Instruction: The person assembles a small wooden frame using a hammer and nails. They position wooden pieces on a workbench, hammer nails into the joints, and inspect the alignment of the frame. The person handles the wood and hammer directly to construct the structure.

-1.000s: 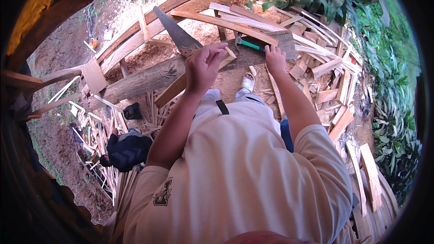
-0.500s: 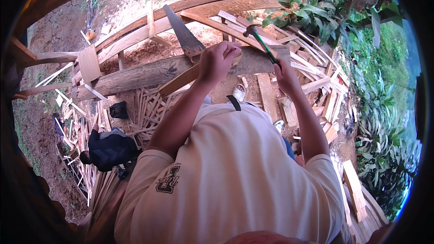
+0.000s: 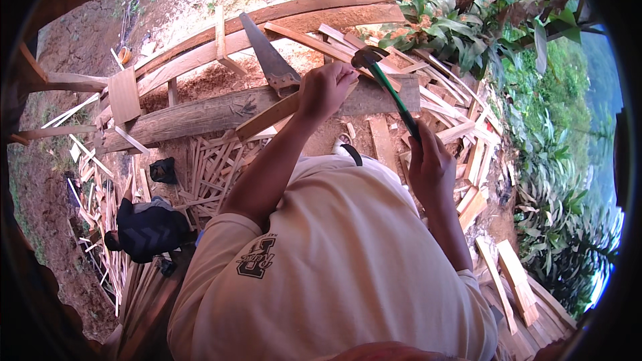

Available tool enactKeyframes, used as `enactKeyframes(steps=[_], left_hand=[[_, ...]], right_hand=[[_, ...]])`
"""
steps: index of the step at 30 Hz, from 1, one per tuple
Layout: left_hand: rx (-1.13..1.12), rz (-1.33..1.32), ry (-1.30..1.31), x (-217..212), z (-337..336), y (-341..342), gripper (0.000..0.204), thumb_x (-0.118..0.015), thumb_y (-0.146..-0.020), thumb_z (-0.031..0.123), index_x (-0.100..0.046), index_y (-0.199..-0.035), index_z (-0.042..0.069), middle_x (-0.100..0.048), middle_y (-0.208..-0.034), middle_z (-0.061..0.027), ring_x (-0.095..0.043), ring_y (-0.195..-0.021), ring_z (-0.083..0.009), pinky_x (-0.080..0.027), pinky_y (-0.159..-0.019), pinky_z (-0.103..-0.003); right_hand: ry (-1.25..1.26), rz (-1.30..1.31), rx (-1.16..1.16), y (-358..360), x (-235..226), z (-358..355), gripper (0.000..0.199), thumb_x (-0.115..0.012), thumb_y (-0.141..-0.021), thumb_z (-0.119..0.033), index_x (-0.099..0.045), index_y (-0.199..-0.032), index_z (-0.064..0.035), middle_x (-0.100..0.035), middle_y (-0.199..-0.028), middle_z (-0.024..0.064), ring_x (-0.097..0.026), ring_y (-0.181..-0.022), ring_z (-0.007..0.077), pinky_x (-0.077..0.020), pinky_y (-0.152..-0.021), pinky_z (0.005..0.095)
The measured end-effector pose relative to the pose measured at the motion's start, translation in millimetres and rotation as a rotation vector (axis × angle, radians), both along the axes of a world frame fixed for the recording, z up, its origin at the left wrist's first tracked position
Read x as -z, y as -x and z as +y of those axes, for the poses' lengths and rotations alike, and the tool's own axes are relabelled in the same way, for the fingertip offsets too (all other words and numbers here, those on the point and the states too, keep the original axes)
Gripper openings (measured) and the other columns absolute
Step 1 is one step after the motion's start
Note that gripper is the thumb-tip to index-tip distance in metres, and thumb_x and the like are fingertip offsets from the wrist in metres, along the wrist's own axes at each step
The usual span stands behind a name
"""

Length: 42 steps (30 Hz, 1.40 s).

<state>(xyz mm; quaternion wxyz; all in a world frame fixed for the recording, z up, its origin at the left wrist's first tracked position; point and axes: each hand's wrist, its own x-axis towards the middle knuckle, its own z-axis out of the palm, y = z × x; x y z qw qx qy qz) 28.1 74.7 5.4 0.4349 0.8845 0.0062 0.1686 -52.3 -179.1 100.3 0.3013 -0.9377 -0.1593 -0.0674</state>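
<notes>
My right hand (image 3: pixel 433 159) is wrapped round the grip of a hammer (image 3: pixel 396 95) with a green handle and a dark claw head. The hammer's head stands to the right of my left hand (image 3: pixel 324 91), apart from it. My left hand is closed in a pinch over a narrow wooden piece (image 3: pixel 266 117); whatever its fingertips hold is too small to make out. That piece lies aslant against a thick grey plank (image 3: pixel 200 119). A handsaw (image 3: pixel 269 55) rests just beyond my left hand, its wooden handle on the plank.
Long beams (image 3: pixel 307 20) run across beyond the plank. A flat board (image 3: pixel 124 95) leans at its left end. Offcuts (image 3: pixel 207 167) litter the ground on both sides. At the lower left a person in a dark top (image 3: pixel 152 230) bends near a black bag (image 3: pixel 163 170). Plants (image 3: pixel 555 174) grow at right.
My right hand has drawn back toward me with the hammer, whose head now appears larger and lower. My left hand stays on the wooden piece. The whole view has shifted slightly.
</notes>
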Motion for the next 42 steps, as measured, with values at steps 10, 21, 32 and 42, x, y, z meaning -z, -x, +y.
enactKeyframes(steps=[10, 21, 32, 42], left_hand=[[0.006, 0.019, 0.026, -7.9, -1.4, -0.5, 0.014, -0.079, -0.091, 0.020, -0.074, -0.090, 0.006, -0.076, -0.082, -0.0121, -0.075, -0.074, -0.0299, -0.058, -0.066, -0.039], [0.020, 0.067, -0.001, -5.7, -2.3, -1.2, 0.014, -0.079, -0.090, 0.019, -0.078, -0.098, 0.008, -0.078, -0.087, -0.0112, -0.076, -0.076, -0.0270, -0.059, -0.068, -0.037], [-0.002, 0.143, 0.014, -7.0, -0.9, -2.3, 0.015, -0.080, -0.090, 0.021, -0.076, -0.093, 0.007, -0.079, -0.090, -0.0090, -0.077, -0.076, -0.0256, -0.059, -0.068, -0.036], [0.005, 0.095, 0.044, -5.4, -1.1, -5.8, 0.014, -0.080, -0.089, 0.019, -0.075, -0.090, 0.006, -0.079, -0.090, -0.0099, -0.076, -0.075, -0.0277, -0.059, -0.068, -0.036]], right_hand=[[-0.027, -0.163, -0.023, 8.1, -8.1, 6.6, 0.033, -0.066, -0.099, -0.009, -0.062, -0.132, -0.0069, -0.068, -0.088, 0.0146, -0.068, -0.065, 0.0343, -0.0543, -0.053, 0.0457], [-0.045, -0.184, -0.030, 9.8, -4.7, 8.7, 0.035, -0.067, -0.098, -0.008, -0.060, -0.132, -0.0053, -0.067, -0.088, 0.0143, -0.068, -0.065, 0.0347, -0.0538, -0.054, 0.0448], [-0.096, -0.247, -0.041, 3.7, -6.0, 6.9, 0.036, -0.066, -0.098, -0.006, -0.061, -0.133, -0.0038, -0.071, -0.099, 0.0174, -0.071, -0.070, 0.0370, -0.0569, -0.057, 0.0450], [-0.097, -0.179, -0.052, 5.2, -9.1, 9.0, 0.035, -0.065, -0.098, -0.004, -0.060, -0.133, -0.0020, -0.072, -0.100, 0.0189, -0.072, -0.074, 0.0377, -0.0575, -0.059, 0.0458]])
